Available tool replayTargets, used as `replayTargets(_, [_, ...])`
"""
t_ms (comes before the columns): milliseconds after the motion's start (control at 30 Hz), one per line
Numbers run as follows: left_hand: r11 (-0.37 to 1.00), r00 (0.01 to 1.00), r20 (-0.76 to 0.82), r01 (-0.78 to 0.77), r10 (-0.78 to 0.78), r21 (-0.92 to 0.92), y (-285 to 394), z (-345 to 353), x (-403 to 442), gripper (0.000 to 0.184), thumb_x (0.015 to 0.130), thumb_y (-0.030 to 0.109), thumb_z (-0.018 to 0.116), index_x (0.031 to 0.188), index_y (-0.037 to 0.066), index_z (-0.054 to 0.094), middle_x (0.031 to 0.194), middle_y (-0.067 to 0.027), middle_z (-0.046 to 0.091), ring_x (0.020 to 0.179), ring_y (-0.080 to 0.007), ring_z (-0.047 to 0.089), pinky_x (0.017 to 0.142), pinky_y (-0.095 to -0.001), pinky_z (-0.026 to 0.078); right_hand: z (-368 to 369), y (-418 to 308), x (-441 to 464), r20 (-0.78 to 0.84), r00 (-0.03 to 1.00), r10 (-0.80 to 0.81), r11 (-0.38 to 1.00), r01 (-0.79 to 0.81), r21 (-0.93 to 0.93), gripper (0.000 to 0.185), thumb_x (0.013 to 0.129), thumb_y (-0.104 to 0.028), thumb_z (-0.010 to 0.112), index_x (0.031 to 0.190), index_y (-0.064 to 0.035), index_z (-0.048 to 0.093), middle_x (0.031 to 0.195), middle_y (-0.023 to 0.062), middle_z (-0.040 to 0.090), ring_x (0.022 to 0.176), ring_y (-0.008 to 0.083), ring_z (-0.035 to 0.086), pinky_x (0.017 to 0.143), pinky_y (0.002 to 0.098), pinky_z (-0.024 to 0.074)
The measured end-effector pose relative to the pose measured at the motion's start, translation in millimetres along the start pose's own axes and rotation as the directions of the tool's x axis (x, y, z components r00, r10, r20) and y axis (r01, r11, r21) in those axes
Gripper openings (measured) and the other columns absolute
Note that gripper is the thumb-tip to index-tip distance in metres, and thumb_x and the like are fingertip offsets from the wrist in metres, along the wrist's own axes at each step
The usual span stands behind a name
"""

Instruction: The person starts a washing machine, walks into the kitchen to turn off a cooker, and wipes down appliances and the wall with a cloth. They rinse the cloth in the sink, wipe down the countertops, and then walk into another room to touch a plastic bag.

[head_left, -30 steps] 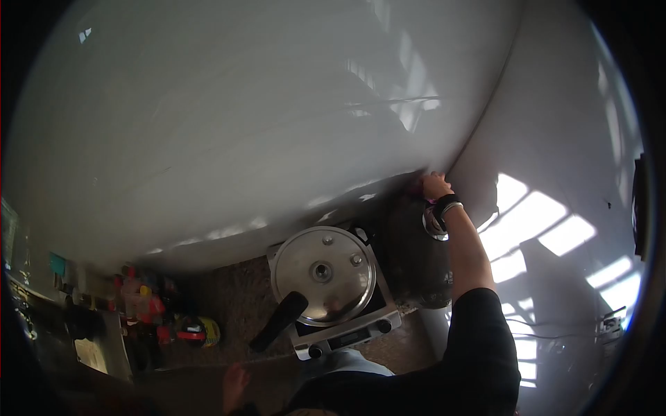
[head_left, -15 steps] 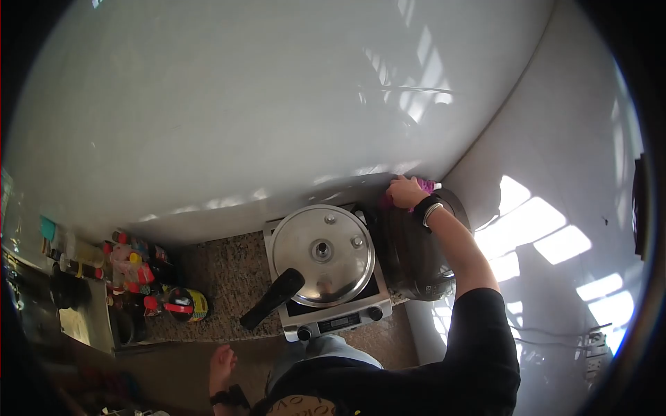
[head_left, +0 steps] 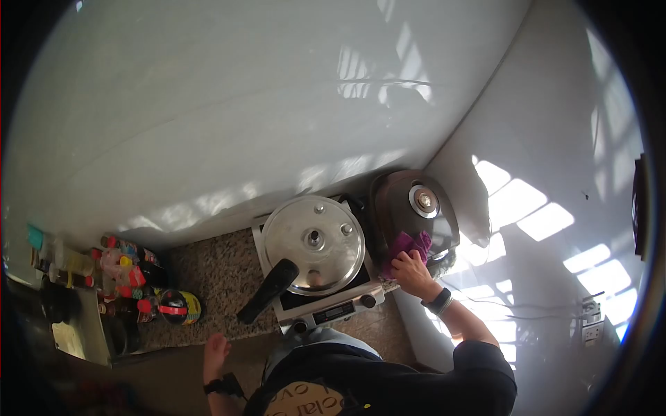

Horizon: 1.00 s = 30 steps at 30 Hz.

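Note:
My right hand (head_left: 412,273) is closed on a purple cloth (head_left: 408,243) and presses it against the front of a dark brown rice cooker (head_left: 402,204). The cooker has a round metallic piece on top of its lid. Held low near the counter's front edge, my left hand (head_left: 217,349) has its fingers loosely curled and apart, with nothing seen in them. Between the two hands, a pressure cooker (head_left: 316,246) with a steel lid and a black handle (head_left: 270,291) rests on a silver cooktop (head_left: 336,312).
Several sauce bottles (head_left: 182,306) and jars crowd the left end of the speckled granite counter (head_left: 215,277). A glossy pale wall (head_left: 229,104) rises behind. On the right wall, cords run to a white socket (head_left: 592,322).
My right hand has come from the back of the rice cooker toward me, to its front, bringing the purple cloth along. My left hand stays low near the counter edge. The view has shifted slightly.

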<state>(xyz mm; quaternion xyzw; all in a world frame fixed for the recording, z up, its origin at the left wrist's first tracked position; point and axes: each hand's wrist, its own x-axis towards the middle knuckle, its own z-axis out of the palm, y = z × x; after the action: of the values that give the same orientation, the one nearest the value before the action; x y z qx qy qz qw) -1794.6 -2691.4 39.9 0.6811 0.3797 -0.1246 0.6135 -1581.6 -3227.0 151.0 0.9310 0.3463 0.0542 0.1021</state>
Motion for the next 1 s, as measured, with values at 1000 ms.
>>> replayTargets(1000, [0.997,0.998,-0.021,0.062,-0.063,-0.039,-11,23,6,0.027,0.09,0.018,0.059,0.114,0.007,0.056,0.091,-0.0035,0.062,0.077,-0.0131,0.062,0.064,-0.0261,0.05,7,149,138,0.015,0.973,-0.23,0.865,0.198,0.462,0.024,0.062,-0.002,0.069,0.085,-0.0112,0.071,0.104,0.0022,0.063,0.105,0.0228,0.054,0.094,0.0355,0.0421])
